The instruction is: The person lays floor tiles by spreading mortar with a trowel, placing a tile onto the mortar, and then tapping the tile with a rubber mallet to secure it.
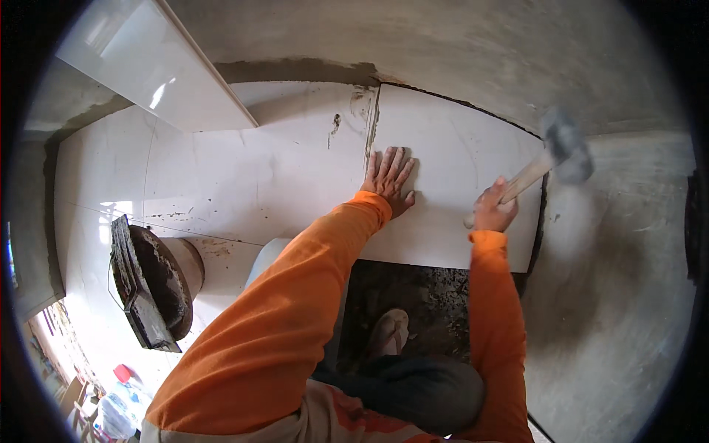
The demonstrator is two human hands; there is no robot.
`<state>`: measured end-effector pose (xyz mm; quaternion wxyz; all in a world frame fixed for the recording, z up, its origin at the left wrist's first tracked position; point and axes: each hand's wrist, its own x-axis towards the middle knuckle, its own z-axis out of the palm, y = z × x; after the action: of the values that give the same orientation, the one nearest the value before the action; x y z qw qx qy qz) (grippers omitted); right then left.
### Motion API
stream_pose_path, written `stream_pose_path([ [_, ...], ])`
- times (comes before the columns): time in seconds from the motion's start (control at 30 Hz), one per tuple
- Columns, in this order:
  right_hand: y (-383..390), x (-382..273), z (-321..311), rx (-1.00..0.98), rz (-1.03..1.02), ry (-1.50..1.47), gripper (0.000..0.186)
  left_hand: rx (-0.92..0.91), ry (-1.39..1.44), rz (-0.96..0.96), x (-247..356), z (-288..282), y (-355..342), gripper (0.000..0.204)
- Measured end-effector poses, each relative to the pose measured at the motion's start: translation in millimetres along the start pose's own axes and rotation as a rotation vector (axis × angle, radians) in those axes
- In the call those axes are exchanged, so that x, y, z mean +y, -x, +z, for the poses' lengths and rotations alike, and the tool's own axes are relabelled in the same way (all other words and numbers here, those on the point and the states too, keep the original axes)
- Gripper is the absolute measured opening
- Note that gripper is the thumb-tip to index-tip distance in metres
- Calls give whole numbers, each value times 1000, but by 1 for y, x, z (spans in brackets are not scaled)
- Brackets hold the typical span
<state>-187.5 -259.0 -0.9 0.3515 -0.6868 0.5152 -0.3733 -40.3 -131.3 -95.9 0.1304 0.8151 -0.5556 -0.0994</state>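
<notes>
My left hand [389,181] lies flat on a large white floor tile [450,159], fingers spread, close to the joint with the neighbouring tile [251,155]. In my right hand [493,207] is a mallet [567,145], gripped by its light wooden handle. Its dark grey head, smeared by motion, is raised near the tile's right edge, beside the wall. A dark gap runs between that edge and the wall. Grey mortar smears mark the joint next to my left hand.
A mortar-caked bucket [193,269] with a dirty flat tool [136,288] across it stands at left. A loose white panel [159,63] juts in at upper left. Bare dark ground [436,295] lies below the tile, under my sandalled foot [389,332]. Grey plastered walls [480,44] surround the floor.
</notes>
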Motion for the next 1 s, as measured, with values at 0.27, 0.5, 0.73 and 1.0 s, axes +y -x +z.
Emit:
stream_pose_path([
  [0.27, 16, 40, 19, -93, 68, 297, 30, -25, 16, -22, 4, 3, 3, 70],
  [0.5, 14, 43, 13, -163, 89, 279, 26, -23, 15, -32, 3, 7, 0, 71],
  [0.73, 14, 50, 30, -215, 72, 285, 32, 83, 34, -7, 0, 2, -6, 73],
  [1.0, 16, 111, 17, -435, -154, 785, 25, 17, 36, -22, 9, 5, -6, 73],
])
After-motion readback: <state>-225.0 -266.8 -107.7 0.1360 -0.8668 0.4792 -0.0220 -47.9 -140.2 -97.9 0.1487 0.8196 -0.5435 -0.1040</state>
